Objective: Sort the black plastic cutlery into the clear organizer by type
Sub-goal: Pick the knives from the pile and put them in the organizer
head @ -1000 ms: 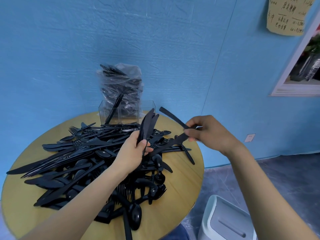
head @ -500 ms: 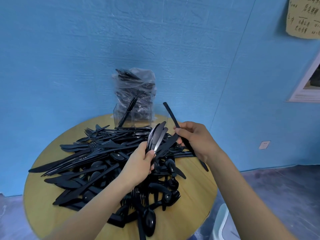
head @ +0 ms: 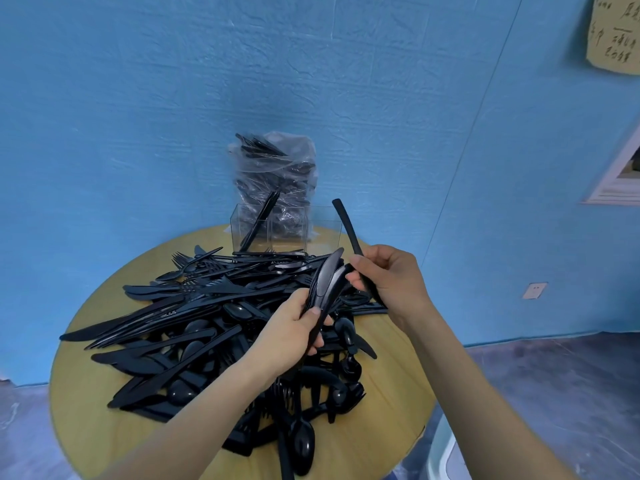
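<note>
Round wood-grain table (head: 104, 420) against the blue wall. Big loose pile of black cutlery (head: 194, 327) covers most of the top: knives, forks, spoons mixed. Clear organizer (head: 287, 226) stands at the far edge, 1 utensil leaning inside. Plastic bag of cutlery (head: 277, 174) right behind it.

- I see a round wood-look table (head: 86, 393) in front of a blue textured wall (head: 138, 98).
- Clear plastic bag (head: 277, 174) w/ dark contents stands at the table's far edge, against the wall.
- Yellowish paper note (head: 613, 32) w/ handwriting, top right on the wall; can't read it.
- White frame (head: 620, 181) at right edge, partly cut off.
- White wall socket (head: 535, 290) low on the wall, right of the table.
- Grey-purple floor (head: 554, 382); pale bin-like object (head: 446, 455) by the table's near-right edge.
</note>
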